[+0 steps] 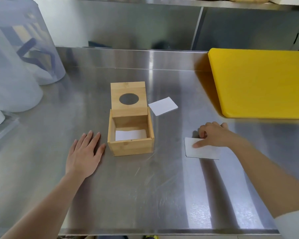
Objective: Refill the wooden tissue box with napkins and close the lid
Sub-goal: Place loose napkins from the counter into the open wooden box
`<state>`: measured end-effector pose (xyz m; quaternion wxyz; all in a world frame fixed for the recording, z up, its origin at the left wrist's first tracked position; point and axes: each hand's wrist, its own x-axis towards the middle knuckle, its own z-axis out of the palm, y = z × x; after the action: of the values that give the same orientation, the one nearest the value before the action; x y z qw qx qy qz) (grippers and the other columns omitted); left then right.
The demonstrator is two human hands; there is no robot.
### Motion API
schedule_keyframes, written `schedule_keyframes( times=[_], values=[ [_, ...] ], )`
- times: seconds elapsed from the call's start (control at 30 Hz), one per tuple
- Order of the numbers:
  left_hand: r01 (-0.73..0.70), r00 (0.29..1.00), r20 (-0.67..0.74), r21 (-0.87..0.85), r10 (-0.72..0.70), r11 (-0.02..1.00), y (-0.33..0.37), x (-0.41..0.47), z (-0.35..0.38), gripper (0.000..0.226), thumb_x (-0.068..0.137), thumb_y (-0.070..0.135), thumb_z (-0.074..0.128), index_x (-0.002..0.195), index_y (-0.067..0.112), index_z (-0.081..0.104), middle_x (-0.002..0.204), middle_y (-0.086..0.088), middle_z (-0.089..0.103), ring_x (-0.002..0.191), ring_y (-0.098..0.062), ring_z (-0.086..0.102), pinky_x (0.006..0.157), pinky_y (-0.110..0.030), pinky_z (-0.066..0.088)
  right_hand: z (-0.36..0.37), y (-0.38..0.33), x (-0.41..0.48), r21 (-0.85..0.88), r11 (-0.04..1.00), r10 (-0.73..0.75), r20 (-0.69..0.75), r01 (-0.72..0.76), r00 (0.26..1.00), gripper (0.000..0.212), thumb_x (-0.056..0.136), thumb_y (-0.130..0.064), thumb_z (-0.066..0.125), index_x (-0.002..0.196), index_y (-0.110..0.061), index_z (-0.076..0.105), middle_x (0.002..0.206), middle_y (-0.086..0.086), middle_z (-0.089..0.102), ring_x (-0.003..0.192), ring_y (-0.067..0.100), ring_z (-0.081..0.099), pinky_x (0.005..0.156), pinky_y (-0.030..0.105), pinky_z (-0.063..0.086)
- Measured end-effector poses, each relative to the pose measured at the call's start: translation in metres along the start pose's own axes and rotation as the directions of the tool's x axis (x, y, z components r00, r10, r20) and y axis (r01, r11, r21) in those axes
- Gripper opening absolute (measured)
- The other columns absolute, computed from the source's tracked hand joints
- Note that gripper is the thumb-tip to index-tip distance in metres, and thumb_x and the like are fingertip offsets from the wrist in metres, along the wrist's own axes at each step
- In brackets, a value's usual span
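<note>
The wooden tissue box point(130, 147) stands in the middle of the steel table, its lid point(129, 99) with a round hole tilted up and back. One white napkin point(130, 135) lies inside on the bottom. Another napkin point(163, 106) lies flat on the table behind and right of the box. My left hand point(84, 154) rests flat on the table just left of the box, fingers apart, holding nothing. My right hand point(212, 135) is to the right of the box, fingertips pressing on a small stack of napkins point(203, 151) lying on the table.
A yellow cutting board point(262, 81) lies at the back right. Translucent plastic containers point(19, 54) stand at the back left. The steel table point(145, 195) ends at its front edge near me, and a steel wall rises behind.
</note>
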<state>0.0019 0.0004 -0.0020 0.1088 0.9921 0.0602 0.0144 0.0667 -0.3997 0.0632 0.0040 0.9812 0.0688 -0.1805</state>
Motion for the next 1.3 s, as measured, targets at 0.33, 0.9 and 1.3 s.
schedule_keyframes(
  times=[0.33,0.9,1.3],
  values=[
    [-0.004,1.0,-0.002,0.008,0.004,1.0,-0.001,0.001,0.0,0.053,0.094,0.047,0.03,0.143,0.027,0.029,0.154,-0.003,0.025,0.143,-0.02,0.017,0.116,-0.039,0.012,-0.003,0.004,-0.003,0.09,0.996,-0.034,0.112,0.024,0.993,0.016,0.085,-0.028,0.063,0.095,-0.023,0.053,0.099,0.001,0.056,0.093,0.018,0.047,0.085,0.034,0.02],
    [0.008,1.0,-0.008,-0.011,-0.008,1.0,0.002,0.001,-0.003,0.051,0.094,0.044,0.035,0.142,0.026,0.032,0.153,-0.003,0.028,0.142,-0.021,0.019,0.115,-0.039,0.013,-0.041,-0.025,-0.009,0.282,0.934,-0.238,0.025,0.221,0.971,0.013,0.087,-0.018,0.062,0.095,-0.015,0.071,0.08,-0.007,0.049,0.085,0.015,0.049,0.071,0.022,0.038],
    [0.003,1.0,-0.024,-0.002,-0.003,1.0,0.001,-0.002,-0.003,0.069,0.083,0.058,0.013,0.14,0.026,0.036,0.151,-0.004,0.033,0.141,-0.022,0.024,0.113,-0.041,0.016,-0.101,-0.129,-0.009,0.65,0.629,-0.585,0.033,0.427,0.811,0.01,0.08,-0.011,0.07,0.076,-0.019,0.074,0.071,-0.013,0.06,0.068,0.0,0.053,0.067,0.008,0.042]
  ],
)
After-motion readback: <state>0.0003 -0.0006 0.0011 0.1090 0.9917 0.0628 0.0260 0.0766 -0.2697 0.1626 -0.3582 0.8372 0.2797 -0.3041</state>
